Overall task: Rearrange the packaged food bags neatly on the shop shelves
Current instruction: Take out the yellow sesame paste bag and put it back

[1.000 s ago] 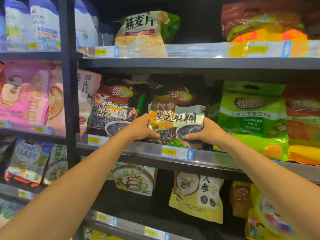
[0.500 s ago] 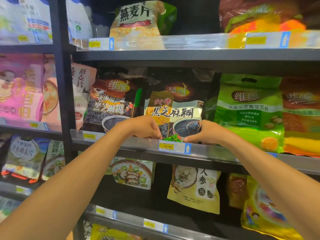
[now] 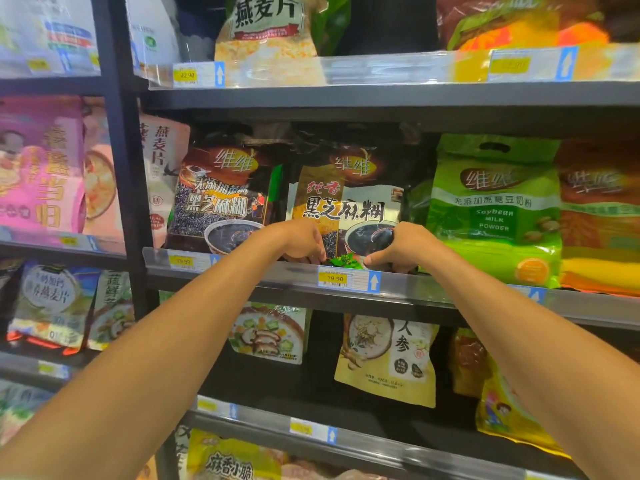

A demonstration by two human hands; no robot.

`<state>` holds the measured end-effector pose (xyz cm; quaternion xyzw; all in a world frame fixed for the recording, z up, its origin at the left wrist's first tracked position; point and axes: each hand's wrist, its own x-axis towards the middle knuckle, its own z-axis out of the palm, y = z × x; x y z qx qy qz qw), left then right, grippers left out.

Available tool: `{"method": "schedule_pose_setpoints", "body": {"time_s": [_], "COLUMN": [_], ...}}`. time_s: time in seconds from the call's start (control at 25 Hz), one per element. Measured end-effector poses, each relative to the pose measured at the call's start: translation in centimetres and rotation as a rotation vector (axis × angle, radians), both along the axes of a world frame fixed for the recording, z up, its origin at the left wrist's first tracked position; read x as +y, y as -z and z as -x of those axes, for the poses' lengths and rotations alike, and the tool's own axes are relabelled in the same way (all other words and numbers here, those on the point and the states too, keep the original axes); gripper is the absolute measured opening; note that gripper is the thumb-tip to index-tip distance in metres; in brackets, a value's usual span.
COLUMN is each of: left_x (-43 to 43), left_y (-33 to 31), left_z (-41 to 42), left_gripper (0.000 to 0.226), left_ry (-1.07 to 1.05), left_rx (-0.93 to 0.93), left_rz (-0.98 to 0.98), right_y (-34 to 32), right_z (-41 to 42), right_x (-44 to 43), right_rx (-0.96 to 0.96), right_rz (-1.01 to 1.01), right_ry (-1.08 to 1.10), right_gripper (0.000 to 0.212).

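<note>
Sesame bag [image 3: 346, 206], dark with a gold panel and a pictured bowl of black paste, stands upright on the middle shelf [image 3: 433, 292], facing forward. The left hand [image 3: 301, 242] grips its lower left corner with the fingers curled down over the edge. The right hand [image 3: 398, 251] grips the lower right corner, thumb lying across the front and pointing left. Both arms reach up from below. The bag's base sits just behind the clear price rail, directly above a yellow price label [image 3: 336, 278]. A second dark bag [image 3: 221, 199] stands just beside it on the left, leaning slightly. A green bag [image 3: 495, 209] of soybean milk powder stands close on the right, with an orange bag [image 3: 599, 216] past it. On the shelf above stands an oat bag [image 3: 266, 32]; on the shelf below, a pale yellow bag [image 3: 388, 358].
</note>
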<state>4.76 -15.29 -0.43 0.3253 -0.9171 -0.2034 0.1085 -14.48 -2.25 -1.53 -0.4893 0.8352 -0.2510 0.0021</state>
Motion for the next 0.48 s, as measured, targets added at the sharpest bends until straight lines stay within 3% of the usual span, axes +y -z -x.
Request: {"method": "schedule_pose_setpoints", "body": {"time_s": [0.12, 0.24, 0.32, 0.48], "left_x": [1.1, 2.7, 3.8, 5.8], "left_y": [-0.2, -0.7, -0.7, 1.3], "left_z": [-0.7, -1.6, -2.1, -3.8], "left_gripper": [0.031, 0.044, 0.048, 0.044], "left_ry": [0.017, -0.003, -0.028, -0.051], "left_rx": [-0.054, -0.11, -0.077, 0.072], "left_rz": [0.045, 0.154, 0.193, 0.266], "right_y": [-0.1, -0.3, -0.3, 0.3], "right_z": [-0.4, -0.6, -0.7, -2.4], "right_x": [0.5, 1.5, 2.5, 5.1], "right_rx": [-0.076, -0.16, -0.194, -0.075], "right_rz": [0.034, 0.074, 0.12, 0.218], "right_ry": [-0.009, -0.021, -0.032, 0.005], "right_gripper": [0.049, 0.039, 0.032, 0.029]}}
